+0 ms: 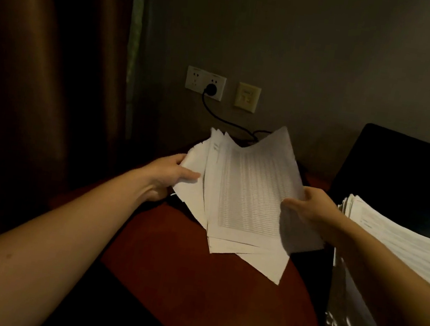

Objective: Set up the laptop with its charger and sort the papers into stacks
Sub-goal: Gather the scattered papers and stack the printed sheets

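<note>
White papers (248,195) between left grip (168,176), right grip (312,207)

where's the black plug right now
Head view, upper middle: the plug sits in the white wall socket, just left of the beige plate and above the papers.

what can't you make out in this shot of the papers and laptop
Head view:
- Held papers: table print too blurred and dim to read.
- Cable: far end hidden behind those papers.
- Laptop: cut by the right edge, partly hidden by the second stack.
</note>
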### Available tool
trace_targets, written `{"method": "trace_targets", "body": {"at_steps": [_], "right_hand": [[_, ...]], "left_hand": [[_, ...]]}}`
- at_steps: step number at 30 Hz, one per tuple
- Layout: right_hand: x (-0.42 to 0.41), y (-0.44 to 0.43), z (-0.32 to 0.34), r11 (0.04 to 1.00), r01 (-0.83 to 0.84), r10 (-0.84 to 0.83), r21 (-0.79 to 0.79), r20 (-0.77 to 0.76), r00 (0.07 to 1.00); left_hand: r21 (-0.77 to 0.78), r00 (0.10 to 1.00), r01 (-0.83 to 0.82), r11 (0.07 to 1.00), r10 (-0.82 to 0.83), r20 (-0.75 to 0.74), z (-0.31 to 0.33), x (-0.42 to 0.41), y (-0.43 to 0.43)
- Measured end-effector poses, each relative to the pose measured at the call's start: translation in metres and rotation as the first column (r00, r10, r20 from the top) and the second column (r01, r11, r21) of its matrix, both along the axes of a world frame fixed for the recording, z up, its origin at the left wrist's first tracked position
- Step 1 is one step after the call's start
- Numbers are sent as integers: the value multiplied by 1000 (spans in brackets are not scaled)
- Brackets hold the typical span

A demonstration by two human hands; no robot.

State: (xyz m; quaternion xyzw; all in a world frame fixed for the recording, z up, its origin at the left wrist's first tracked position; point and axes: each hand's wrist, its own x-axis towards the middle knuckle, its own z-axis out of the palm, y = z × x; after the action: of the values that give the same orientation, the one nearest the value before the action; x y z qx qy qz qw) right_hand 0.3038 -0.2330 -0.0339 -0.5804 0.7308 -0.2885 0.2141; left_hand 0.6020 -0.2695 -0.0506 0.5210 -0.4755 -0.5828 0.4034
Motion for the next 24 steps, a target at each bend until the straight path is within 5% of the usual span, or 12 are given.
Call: {"method": "trace_targets", "body": {"at_steps": [13,17,20,24], "right_hand": [[5,-16,1,972,-188,179,139,73,981],[17,-20,8,946,-171,202,274,-87,976],[28,-21,4,966,-115,161,233,-187,969],[24,-14,-1,981,-81,68,176,77,995]], "left_hand": [[-53,959,105,993,-115,-257,-2,9,-6],[31,915,-51,998,59,-399,-3,6,-9],[110,825,-215,970,241,-511,-5,-7,-1],[185,922,-151,971,206,-327,-20,-24,18]]}}
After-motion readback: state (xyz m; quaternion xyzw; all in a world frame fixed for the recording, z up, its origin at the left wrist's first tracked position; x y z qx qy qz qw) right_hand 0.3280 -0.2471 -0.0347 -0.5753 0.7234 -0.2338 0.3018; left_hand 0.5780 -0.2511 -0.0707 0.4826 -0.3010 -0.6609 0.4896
